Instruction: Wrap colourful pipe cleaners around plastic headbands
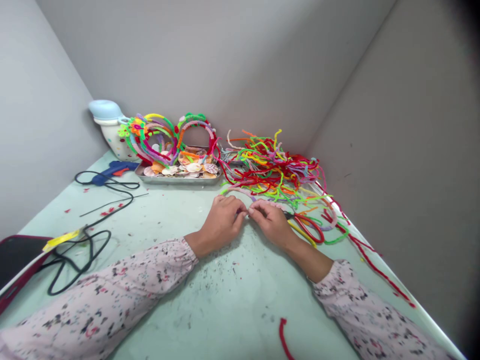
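Observation:
My left hand (227, 218) and my right hand (270, 220) meet above the middle of the table, fingertips pinched close together. A small purple bit of pipe cleaner (237, 213) shows at my left fingers; most of it is hidden by them. What lies between my right fingertips is too small and covered to make out. Just beyond the hands curves a pale pink and purple pipe cleaner arc (242, 191); whether it joins the held piece I cannot tell. Beside my right hand lie scissors with red-orange handles (313, 227), partly hidden by it.
A heap of colourful pipe cleaners (277, 165) spreads at the back right. A metal tray (180, 180) holds shells and pipe cleaner headbands (195, 125). Left are a blue glue gun (108, 172), black cable (80, 270) and white cup (114, 140). A red piece (284, 337) lies in front.

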Action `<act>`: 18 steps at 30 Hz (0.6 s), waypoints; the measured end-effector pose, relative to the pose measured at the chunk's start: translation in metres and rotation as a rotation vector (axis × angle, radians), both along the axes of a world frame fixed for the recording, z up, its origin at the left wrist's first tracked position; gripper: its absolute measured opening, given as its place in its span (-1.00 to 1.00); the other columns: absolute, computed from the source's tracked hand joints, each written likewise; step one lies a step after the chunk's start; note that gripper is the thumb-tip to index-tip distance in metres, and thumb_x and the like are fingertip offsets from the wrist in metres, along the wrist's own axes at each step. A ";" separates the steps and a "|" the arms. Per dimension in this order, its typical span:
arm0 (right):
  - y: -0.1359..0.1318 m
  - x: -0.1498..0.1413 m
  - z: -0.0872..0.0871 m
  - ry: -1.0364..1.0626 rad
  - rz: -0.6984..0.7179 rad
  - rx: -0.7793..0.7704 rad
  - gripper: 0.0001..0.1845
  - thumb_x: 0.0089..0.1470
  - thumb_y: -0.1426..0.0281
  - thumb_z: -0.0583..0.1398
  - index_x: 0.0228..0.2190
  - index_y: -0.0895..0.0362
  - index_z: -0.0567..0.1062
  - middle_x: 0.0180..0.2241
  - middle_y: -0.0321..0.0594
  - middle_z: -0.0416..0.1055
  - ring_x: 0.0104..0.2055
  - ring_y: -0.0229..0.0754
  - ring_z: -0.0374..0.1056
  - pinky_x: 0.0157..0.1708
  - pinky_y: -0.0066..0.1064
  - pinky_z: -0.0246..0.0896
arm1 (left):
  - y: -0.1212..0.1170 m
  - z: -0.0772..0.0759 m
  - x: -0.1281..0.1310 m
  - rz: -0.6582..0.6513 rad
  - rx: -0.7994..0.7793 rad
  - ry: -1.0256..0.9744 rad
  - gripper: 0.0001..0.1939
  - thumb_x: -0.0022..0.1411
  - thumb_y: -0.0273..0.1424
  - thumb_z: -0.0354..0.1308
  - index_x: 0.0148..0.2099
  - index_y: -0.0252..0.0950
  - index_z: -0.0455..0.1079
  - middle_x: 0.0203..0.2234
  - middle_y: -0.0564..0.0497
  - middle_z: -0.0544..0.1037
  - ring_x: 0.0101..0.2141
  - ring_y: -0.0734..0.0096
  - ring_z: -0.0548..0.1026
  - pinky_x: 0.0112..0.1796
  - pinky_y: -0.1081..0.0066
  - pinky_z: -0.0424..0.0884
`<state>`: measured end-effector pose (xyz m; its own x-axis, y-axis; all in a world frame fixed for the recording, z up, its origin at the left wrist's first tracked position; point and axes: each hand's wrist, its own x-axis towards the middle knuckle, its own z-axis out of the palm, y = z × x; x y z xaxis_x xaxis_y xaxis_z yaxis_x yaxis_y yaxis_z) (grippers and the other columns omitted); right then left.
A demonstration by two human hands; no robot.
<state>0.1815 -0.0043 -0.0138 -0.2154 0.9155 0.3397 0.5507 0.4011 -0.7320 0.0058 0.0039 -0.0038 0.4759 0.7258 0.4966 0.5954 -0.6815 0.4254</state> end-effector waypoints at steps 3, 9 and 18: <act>0.000 0.000 0.001 -0.008 0.008 -0.015 -0.82 0.17 0.33 0.08 -0.41 0.11 0.42 -0.49 -0.32 0.33 -0.42 -0.24 0.23 -0.39 -0.42 0.09 | 0.000 0.000 0.000 0.000 0.007 0.008 -0.92 0.24 -0.47 0.03 -0.30 -0.31 0.34 -0.41 0.02 0.46 -0.32 0.32 0.39 -0.17 0.24 0.23; 0.000 0.000 0.002 -0.029 0.000 -0.013 -0.83 0.17 0.35 0.08 -0.41 0.11 0.41 -0.48 -0.33 0.32 -0.39 -0.24 0.22 -0.36 -0.43 0.07 | 0.001 -0.002 0.000 -0.006 0.010 0.011 -0.92 0.24 -0.46 0.03 -0.30 -0.31 0.34 -0.40 0.01 0.46 -0.31 0.32 0.39 -0.16 0.23 0.23; 0.001 0.000 -0.001 -0.028 -0.002 -0.011 -0.84 0.16 0.36 0.09 -0.43 0.12 0.40 -0.47 -0.33 0.31 -0.39 -0.24 0.22 -0.35 -0.42 0.06 | 0.001 -0.004 0.000 -0.016 -0.019 0.020 -0.93 0.22 -0.46 0.05 -0.30 -0.30 0.36 -0.41 0.03 0.47 -0.32 0.33 0.38 -0.15 0.23 0.24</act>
